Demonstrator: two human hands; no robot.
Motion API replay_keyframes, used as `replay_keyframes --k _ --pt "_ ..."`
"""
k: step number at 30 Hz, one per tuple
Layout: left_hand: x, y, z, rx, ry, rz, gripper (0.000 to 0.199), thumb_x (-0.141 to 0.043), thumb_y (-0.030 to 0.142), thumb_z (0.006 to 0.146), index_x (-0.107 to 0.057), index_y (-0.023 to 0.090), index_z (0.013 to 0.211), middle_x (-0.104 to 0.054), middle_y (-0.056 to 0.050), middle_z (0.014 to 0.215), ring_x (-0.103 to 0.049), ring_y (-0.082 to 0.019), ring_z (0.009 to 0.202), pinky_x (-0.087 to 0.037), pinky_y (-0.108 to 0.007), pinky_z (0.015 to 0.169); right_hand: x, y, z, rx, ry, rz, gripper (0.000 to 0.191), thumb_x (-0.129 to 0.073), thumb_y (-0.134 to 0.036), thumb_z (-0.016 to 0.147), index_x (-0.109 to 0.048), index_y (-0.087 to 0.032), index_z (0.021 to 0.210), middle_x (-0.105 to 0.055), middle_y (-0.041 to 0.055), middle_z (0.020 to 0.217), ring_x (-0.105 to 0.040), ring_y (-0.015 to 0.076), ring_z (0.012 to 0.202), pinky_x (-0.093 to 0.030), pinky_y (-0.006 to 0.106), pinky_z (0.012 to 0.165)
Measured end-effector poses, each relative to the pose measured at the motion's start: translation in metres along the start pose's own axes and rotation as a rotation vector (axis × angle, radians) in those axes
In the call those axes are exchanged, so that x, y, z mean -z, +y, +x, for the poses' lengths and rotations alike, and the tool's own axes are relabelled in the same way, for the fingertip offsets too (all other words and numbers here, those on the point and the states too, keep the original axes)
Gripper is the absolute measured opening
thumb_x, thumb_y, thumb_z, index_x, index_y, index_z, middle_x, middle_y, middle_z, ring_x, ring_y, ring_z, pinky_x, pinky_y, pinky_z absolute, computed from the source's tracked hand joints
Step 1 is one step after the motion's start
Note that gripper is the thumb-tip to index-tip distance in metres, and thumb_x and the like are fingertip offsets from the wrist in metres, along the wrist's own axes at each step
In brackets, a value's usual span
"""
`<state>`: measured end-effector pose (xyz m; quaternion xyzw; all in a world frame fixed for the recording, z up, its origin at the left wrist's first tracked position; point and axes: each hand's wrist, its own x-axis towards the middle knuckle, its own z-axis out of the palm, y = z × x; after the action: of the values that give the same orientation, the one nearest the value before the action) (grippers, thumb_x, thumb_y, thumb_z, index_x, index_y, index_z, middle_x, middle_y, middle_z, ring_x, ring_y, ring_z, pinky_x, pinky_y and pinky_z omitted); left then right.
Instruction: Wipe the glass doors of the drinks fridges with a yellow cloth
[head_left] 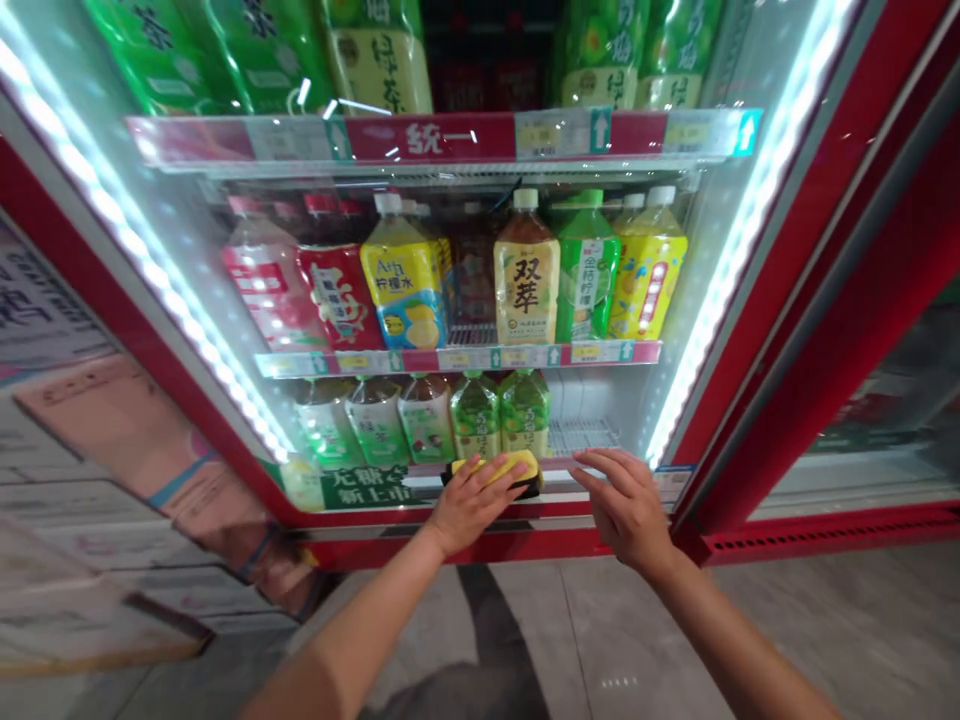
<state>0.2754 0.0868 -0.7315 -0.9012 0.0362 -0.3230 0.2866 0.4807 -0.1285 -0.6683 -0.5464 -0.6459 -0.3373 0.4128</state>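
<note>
My left hand lies over a folded yellow and black cloth, its fingers spread across the top. The cloth is at the low edge of a lit drinks fridge's glass door, in front of green tea bottles. To the right, my right hand is raised near the same low part of the door. Its fingers are slightly bent and apart, with nothing in them. Whether its fingertips touch the glass I cannot tell.
Shelves hold rows of bottles, among them a yellow lemon drink and a tan-labelled bottle. Stacked cartons stand close on the left. A second red-framed fridge is on the right. Grey floor tiles lie below.
</note>
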Motion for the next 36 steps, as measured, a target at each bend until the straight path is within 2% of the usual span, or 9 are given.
replay_keyframes --k 5,13,18,20,24,27,29,32,36 --pt "0.011 -0.009 -0.027 -0.168 -0.028 -0.034 0.025 -0.056 0.025 0.101 -0.074 0.038 0.114 -0.045 0.014 0.160 -0.033 -0.008 0.153 -0.014 -0.034 0.133 -0.022 -0.023 0.006 0.054 -0.057 0.022 0.038 -0.049 -0.003 0.094 -0.069 -0.024 0.117 -0.076 0.0072 0.121 -0.068 0.0226 0.117 -0.053 0.044 0.102" --pt "0.051 -0.057 -0.054 0.144 0.034 0.077 0.055 -0.066 0.014 0.094 -0.058 0.041 0.141 -0.048 0.006 0.160 -0.031 -0.018 0.156 -0.016 -0.049 0.132 -0.045 -0.043 0.020 0.044 -0.033 0.085 0.047 -0.050 -0.005 0.092 -0.069 -0.028 0.128 -0.076 0.0071 0.120 -0.068 0.0228 0.117 -0.053 0.044 0.103" --pt "0.064 -0.068 -0.083 -0.037 0.040 0.042 0.033 -0.067 0.024 0.096 -0.069 0.037 0.127 -0.051 0.010 0.157 -0.035 -0.014 0.154 -0.022 -0.039 0.132 -0.066 -0.067 0.038 0.190 -0.088 0.115 0.041 -0.049 -0.005 0.094 -0.070 -0.026 0.122 -0.076 0.0060 0.123 -0.068 0.0216 0.120 -0.052 0.044 0.107" --pt "0.074 -0.085 -0.095 -0.009 0.022 0.061 0.036 -0.067 0.022 0.096 -0.068 0.038 0.128 -0.051 0.009 0.157 -0.035 -0.015 0.154 -0.024 -0.041 0.131 -0.072 -0.074 0.050 0.268 -0.116 0.120 0.038 -0.050 -0.007 0.095 -0.070 -0.025 0.121 -0.076 0.0054 0.125 -0.066 0.0213 0.125 -0.049 0.044 0.113" --pt "0.091 -0.108 -0.136 0.308 0.026 0.167 0.056 -0.063 0.005 0.091 -0.063 0.038 0.136 -0.041 0.003 0.164 -0.024 -0.023 0.158 -0.029 -0.049 0.129 -0.085 -0.085 0.078 0.323 -0.106 0.151 0.036 -0.053 -0.010 0.096 -0.071 -0.028 0.122 -0.074 0.0042 0.129 -0.063 0.0204 0.130 -0.044 0.045 0.119" --pt "0.088 -0.089 -0.174 0.617 0.018 0.207 0.073 -0.056 -0.005 0.085 -0.054 0.032 0.148 -0.021 -0.005 0.171 -0.016 -0.028 0.158 -0.034 -0.050 0.126 -0.097 -0.098 0.090 0.341 -0.100 0.190 0.037 -0.053 -0.010 0.096 -0.071 -0.028 0.124 -0.074 0.0046 0.130 -0.062 0.0203 0.131 -0.044 0.045 0.120" --pt "0.079 -0.070 -0.189 0.680 0.006 0.216 0.081 -0.057 -0.006 0.082 -0.046 0.028 0.154 -0.010 -0.010 0.171 -0.015 -0.032 0.157 -0.038 -0.051 0.123 -0.105 -0.109 0.096 0.382 -0.115 0.213 0.038 -0.053 -0.011 0.097 -0.070 -0.028 0.125 -0.074 0.0047 0.131 -0.062 0.0203 0.132 -0.044 0.045 0.120" --pt "0.069 -0.060 -0.191 0.759 0.018 0.230 0.086 -0.056 -0.005 0.081 -0.037 0.027 0.159 -0.001 -0.011 0.171 -0.016 -0.035 0.156 -0.040 -0.052 0.121 -0.116 -0.125 0.107 0.464 -0.124 0.238 0.034 -0.054 -0.012 0.098 -0.072 -0.027 0.122 -0.074 0.0043 0.131 -0.063 0.0199 0.130 -0.043 0.045 0.120" --pt "0.071 -0.088 -0.176 0.957 0.104 0.240 0.082 -0.054 0.004 0.091 -0.019 0.019 0.165 0.005 -0.020 0.171 -0.011 -0.037 0.157 -0.033 -0.057 0.123 -0.130 -0.139 0.141 0.484 -0.047 0.253 0.030 -0.057 -0.014 0.097 -0.073 -0.027 0.119 -0.074 0.0041 0.129 -0.063 0.0199 0.130 -0.043 0.043 0.121"
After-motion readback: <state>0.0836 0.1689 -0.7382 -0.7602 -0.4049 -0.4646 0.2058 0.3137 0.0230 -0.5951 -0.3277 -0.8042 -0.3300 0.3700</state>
